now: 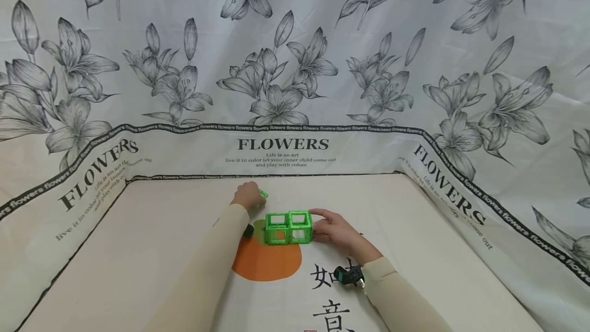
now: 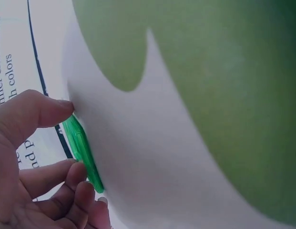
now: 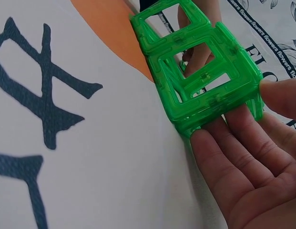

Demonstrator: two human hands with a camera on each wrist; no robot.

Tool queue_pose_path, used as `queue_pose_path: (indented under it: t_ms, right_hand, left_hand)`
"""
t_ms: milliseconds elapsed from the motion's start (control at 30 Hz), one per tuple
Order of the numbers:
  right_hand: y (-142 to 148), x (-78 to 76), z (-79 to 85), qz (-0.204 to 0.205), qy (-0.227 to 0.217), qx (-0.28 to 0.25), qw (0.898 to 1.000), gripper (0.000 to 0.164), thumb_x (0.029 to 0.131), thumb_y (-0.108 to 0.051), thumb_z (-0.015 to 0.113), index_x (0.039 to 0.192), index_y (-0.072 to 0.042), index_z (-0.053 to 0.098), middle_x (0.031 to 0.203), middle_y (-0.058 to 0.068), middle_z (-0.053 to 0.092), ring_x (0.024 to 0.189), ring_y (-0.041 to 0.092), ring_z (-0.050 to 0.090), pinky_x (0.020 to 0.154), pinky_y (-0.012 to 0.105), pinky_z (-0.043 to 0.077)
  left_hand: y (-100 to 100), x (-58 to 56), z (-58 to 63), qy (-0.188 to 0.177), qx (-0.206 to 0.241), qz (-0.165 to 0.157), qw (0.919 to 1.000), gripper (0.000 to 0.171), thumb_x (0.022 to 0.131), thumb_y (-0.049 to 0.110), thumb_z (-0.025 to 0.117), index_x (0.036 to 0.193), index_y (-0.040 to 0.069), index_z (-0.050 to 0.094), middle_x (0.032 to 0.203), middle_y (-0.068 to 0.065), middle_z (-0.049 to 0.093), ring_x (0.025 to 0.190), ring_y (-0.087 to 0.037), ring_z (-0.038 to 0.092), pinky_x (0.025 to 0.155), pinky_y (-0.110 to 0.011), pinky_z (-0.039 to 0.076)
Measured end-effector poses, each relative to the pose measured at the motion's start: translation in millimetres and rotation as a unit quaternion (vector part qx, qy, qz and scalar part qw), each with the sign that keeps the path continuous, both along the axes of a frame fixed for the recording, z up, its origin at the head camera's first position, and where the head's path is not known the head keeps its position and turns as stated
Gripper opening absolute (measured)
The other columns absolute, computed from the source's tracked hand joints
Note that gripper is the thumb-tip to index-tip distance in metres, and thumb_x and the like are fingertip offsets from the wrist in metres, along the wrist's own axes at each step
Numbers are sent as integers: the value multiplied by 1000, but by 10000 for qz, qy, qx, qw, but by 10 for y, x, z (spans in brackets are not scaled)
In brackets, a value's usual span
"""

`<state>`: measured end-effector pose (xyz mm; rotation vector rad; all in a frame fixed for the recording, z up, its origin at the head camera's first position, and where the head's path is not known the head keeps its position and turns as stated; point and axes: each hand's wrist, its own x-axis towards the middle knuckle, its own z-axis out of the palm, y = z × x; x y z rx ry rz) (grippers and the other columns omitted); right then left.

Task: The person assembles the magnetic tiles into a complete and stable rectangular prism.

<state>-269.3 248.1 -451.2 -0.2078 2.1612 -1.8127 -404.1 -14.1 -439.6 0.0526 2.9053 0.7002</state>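
My left hand [image 1: 249,195] is at the far side of the table, beyond the printed orange shape. Between its thumb and fingers it pinches a flat green magnetic tile [image 2: 83,152], seen nearly edge-on in the left wrist view. Nearer the middle stands a two-cube frame of green magnetic tiles [image 1: 289,228], with open square windows. My right hand [image 1: 338,232] holds this frame at its right end. In the right wrist view the thumb touches one corner, while the fingertips [image 3: 201,136] lie against the end face.
The white tablecloth [image 1: 152,250] carries a printed orange fruit shape [image 1: 267,263] with green leaves, and black characters [image 1: 332,316] on the right. A flower-printed curtain [image 1: 286,81] borders the table's back and sides. Black wrist devices [image 1: 349,275] are strapped to the arms.
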Motion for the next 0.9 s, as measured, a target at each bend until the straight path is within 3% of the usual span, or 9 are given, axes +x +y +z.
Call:
queue_pose_path:
  t_ms: [267, 433, 633, 733, 900]
  right_hand:
    - [-9, 6, 4, 0, 30, -67, 10000, 55, 97, -10, 54, 149, -8, 34, 118, 21, 67, 104, 27, 68, 92, 40, 54]
    - [-14, 1, -2, -13, 0, -92, 10000, 55, 97, -9, 53, 149, -8, 35, 117, 21, 67, 105, 27, 68, 93, 40, 54]
    - [-14, 1, 0, -44, 34, -108, 9999, 55, 97, -9, 53, 148, -7, 35, 117, 21, 67, 105, 27, 67, 93, 40, 54]
    - [-10, 8, -3, -22, 31, -98, 9999, 55, 96, -9, 53, 149, -7, 34, 118, 21, 66, 105, 26, 67, 93, 40, 54]
    - [13, 6, -5, -21, -3, -63, 10000, 56, 96, -9, 54, 149, -8, 34, 118, 19, 64, 104, 24, 67, 92, 38, 55]
  left_hand:
    - [-63, -53, -60, -245, 506, 212, 9982, 42, 76, 20, 75, 110, 0, 61, 96, -10, 63, 84, -23, 56, 77, -36, 51]
    - [-144, -65, -49, -448, 362, 102, 9983, 43, 75, 26, 76, 105, 1, 60, 91, -8, 60, 80, -22, 54, 72, -33, 49]
    - [-201, 9, 51, -742, 268, 36, 9969, 36, 75, 27, 75, 96, 3, 59, 87, -9, 58, 77, -23, 51, 64, -32, 44]
    - [-195, 47, 72, -702, 35, -40, 9975, 39, 74, 29, 75, 99, 2, 60, 90, -10, 58, 79, -23, 52, 68, -33, 46]
    - [-141, 81, 89, -320, -507, -204, 9980, 51, 71, 32, 76, 107, 0, 60, 103, -14, 53, 92, -29, 49, 88, -44, 46]
